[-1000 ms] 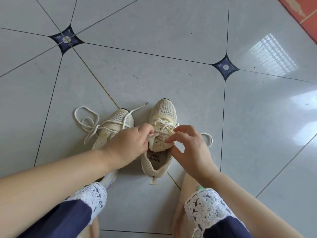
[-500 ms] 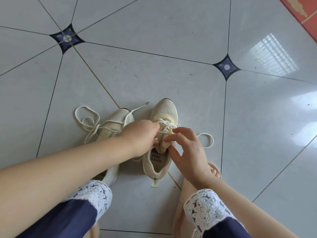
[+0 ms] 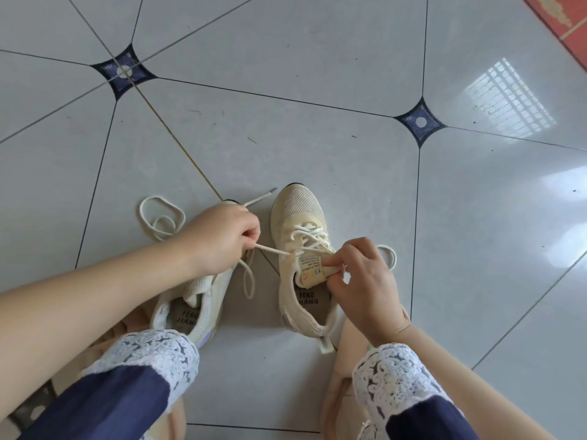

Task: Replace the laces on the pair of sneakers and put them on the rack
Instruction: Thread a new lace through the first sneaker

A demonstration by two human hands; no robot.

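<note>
While you crouch over the glossy grey tiled floor (image 3: 317, 138), take the beige mesh sneaker with the printed insole (image 3: 300, 208) as your reference. It stands toes away from you, and no rack shows anywhere around it. Just to its left lies the paler cream knit sneaker with a lilac heel (image 3: 203, 300), its forepart hidden under your left hand (image 3: 222, 236). That hand is curled tight and pinches the cream woven lace (image 3: 273, 250), drawing one strand taut sideways out of the beige sneaker's left eyelet row. Your right hand (image 3: 362, 281), at the beige sneaker's right side, has its fingers bent and pinches the end of the labelled beige tongue (image 3: 313, 269), holding it back toward the heel opening.

The sideways pull is your main risk. Only the tongue anchors the sneaker, so on smooth tile it may skid or swivel toward the left. The tongue may also crease or drag off-centre under the crossings.

A hard tug could shorten the slack loop of lace (image 3: 389, 252) showing right of the beige sneaker and leave the ends uneven.

Left of the beige sneaker, the other shoe's loose lace coils (image 3: 162, 217) and a thin tipped lace end (image 3: 270, 192) lie close to your working strand. You could easily snag them or grab the wrong cord.
</note>
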